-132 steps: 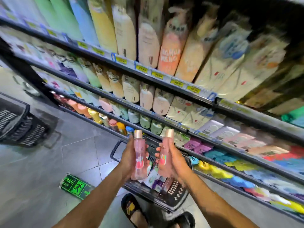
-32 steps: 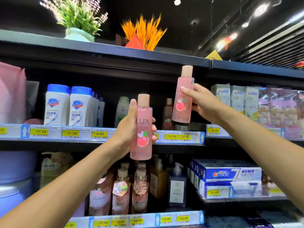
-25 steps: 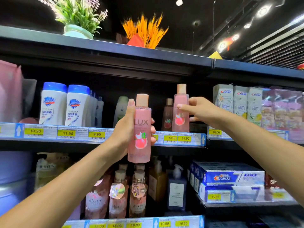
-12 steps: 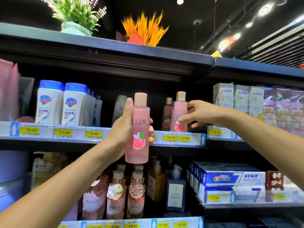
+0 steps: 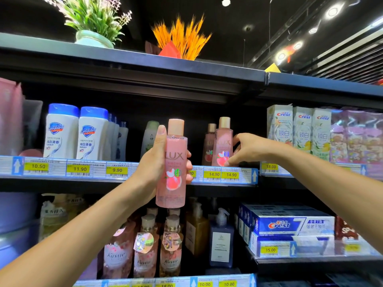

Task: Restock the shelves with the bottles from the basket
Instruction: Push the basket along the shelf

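My left hand grips a pink LUX bottle with a peach cap, holding it upright in front of the middle shelf edge. A second pink LUX bottle stands on that shelf above the 14.90 tags, beside a darker pink bottle of the same kind. My right hand is at the standing bottle's right side. Its fingertips touch the bottle's lower part and the thumb is lifted off beside it. The basket is out of view.
Two white Safeguard bottles stand at the shelf's left and a pale green bottle sits behind my left hand. Crest boxes fill the right section. Kustie pump bottles line the shelf below. Potted plants top the unit.
My right hand set its bottle down on the shelf beside the darker one and has loosened and slid right. The left hand keeps its bottle in the same place.
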A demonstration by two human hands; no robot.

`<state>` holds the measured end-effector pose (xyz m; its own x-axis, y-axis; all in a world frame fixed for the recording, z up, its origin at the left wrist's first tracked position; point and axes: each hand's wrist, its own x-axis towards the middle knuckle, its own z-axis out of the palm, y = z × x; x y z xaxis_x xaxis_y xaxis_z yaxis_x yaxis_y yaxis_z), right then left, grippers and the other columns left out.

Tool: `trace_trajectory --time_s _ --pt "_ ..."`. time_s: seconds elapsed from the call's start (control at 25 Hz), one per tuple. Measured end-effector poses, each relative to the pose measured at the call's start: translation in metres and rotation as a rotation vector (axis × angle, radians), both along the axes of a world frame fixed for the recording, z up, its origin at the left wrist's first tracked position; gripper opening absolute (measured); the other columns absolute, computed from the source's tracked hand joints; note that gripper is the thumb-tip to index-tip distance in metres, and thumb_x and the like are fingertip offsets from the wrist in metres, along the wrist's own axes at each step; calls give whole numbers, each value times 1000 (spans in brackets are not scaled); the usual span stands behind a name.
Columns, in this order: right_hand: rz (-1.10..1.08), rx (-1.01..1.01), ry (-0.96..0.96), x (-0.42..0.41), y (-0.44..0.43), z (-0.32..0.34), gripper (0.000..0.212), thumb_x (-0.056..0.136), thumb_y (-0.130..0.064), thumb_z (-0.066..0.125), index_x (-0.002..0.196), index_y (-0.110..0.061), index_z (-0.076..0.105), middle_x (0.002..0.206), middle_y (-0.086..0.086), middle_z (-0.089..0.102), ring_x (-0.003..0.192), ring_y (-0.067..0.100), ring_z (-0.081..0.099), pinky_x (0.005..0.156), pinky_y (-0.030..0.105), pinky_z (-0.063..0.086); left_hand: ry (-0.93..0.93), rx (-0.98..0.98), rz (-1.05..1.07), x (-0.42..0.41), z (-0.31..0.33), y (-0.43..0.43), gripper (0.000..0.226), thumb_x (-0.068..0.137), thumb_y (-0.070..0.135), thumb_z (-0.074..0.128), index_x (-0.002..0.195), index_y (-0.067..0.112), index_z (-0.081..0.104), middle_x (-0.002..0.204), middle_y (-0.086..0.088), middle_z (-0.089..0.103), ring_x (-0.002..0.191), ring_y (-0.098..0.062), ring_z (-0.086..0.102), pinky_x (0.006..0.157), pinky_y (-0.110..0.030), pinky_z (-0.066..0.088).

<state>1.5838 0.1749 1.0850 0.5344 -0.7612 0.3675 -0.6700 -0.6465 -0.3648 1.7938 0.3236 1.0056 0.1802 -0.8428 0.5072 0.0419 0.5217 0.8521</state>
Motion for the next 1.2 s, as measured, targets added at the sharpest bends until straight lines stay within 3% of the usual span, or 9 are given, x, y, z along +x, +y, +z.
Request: trace_trajectory --time_s 0.2,0.32,0.56,0.72,0.88,0.96,1.08,1.2 --pt "-31 29 -52 6 -11 0 43 77 -45 85 105 -15 70 94 2 78 85 14 75 65 24 53 17 -4 0 -1 0 0 84 85 80 36 90 3 68 74 -19 64 61 -32 63 62 -37 57" --pt "-28 52 -75 7 -16 3 41 77 -39 86 104 -11 72 94 8 78 79 14 74 55 20 48 19 -4 -1 -2 0 -1 84 83 81 37 88 3 68 74 -19 64 61 -31 63 63 -38 57" --pt "-55 34 -57 12 -19 4 39 84 -32 82 112 -11 67 92 3 73 73 8 66 59 22 52 15 -18 10 -2 0 -1 83 85 79 35 89 3 68 73 -19 64 60 -31 64 61 -37 57" --pt "-62 -3 -45 5 -15 4 41 82 -43 81 103 -9 74 87 6 77 75 12 71 63 24 53 18 -23 15 -2 -1 -3 84 85 80 36 89 3 68 73 -19 65 60 -30 64 61 -36 56" --pt "-164 -315 -10 -12 3 -18 36 88 -61 65 99 -27 72 86 -9 72 83 9 68 78 34 58 27 -35 7 -2 0 -4 85 83 81 37 89 2 68 74 -20 64 60 -32 63 62 -38 57" --pt "-200 -510 -28 -20 12 -44 36 90 -66 51 95 -34 67 84 -14 69 82 9 65 76 37 57 20 -27 7 -2 1 -4 85 85 80 35 91 1 68 73 -20 64 60 -32 63 62 -38 58" --pt "-189 -740 -55 -24 12 -74 43 96 -62 33 85 -31 61 76 -14 60 76 11 56 73 37 45 -31 3 -5 -6 5 -5 86 81 82 37 93 2 67 75 -19 64 61 -33 63 63 -38 58" --pt "-204 -923 -60 -22 2 -89 44 101 -53 29 77 -29 57 71 -14 49 73 12 45 72 36 35 -65 21 -74 -12 17 -11 80 80 83 49 97 7 67 79 -17 65 65 -33 63 68 -41 56"
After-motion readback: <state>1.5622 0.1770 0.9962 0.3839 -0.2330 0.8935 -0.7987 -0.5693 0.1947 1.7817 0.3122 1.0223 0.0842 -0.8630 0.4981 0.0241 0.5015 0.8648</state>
